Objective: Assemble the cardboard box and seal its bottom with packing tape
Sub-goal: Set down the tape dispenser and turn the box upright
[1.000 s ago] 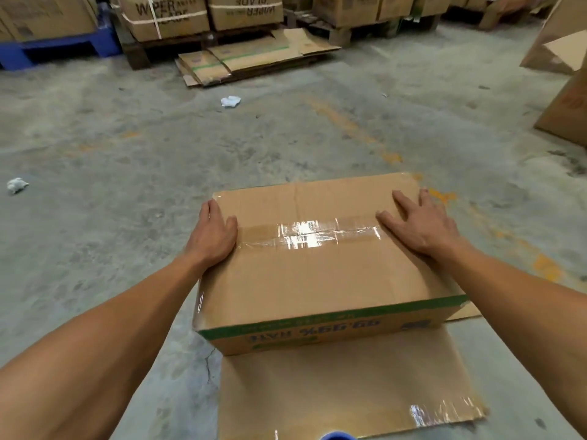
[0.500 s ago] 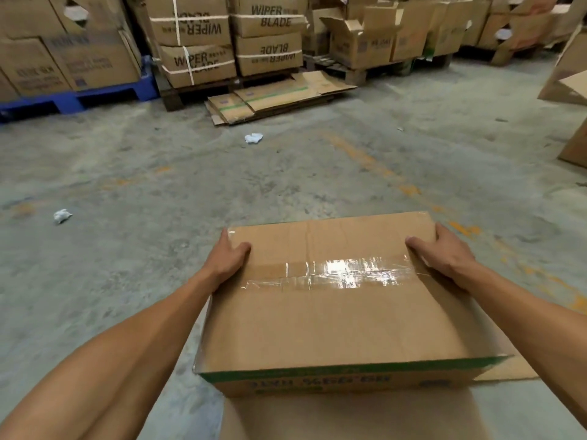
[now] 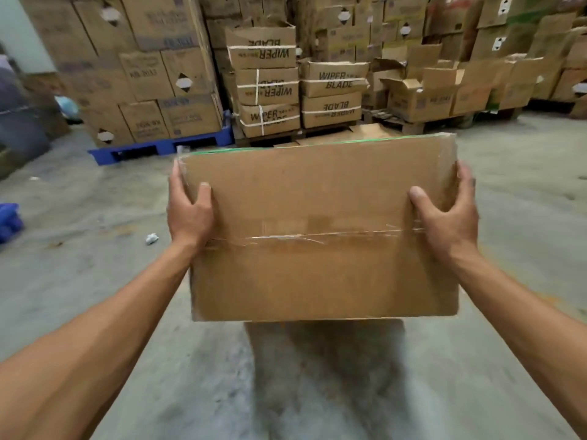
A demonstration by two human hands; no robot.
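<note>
A brown cardboard box (image 3: 317, 192) hangs in the air in front of me, its taped face turned toward me. A strip of clear packing tape (image 3: 317, 238) runs across the seam from side to side. My left hand (image 3: 187, 214) grips the box's left edge, thumb on the near face and fingers round the side. My right hand (image 3: 448, 214) grips the right edge the same way. A green stripe shows along the box's top edge.
Stacked cardboard boxes marked WIPER BLADE (image 3: 270, 90) stand on pallets at the back. A blue pallet (image 3: 165, 147) lies at back left. A flat cardboard sheet (image 3: 324, 338) lies on the concrete floor below the box. A white scrap (image 3: 151, 238) lies left.
Both hands moved from the box's top face to its side edges. The box rose off the floor and tilted up, so its taped face now faces me.
</note>
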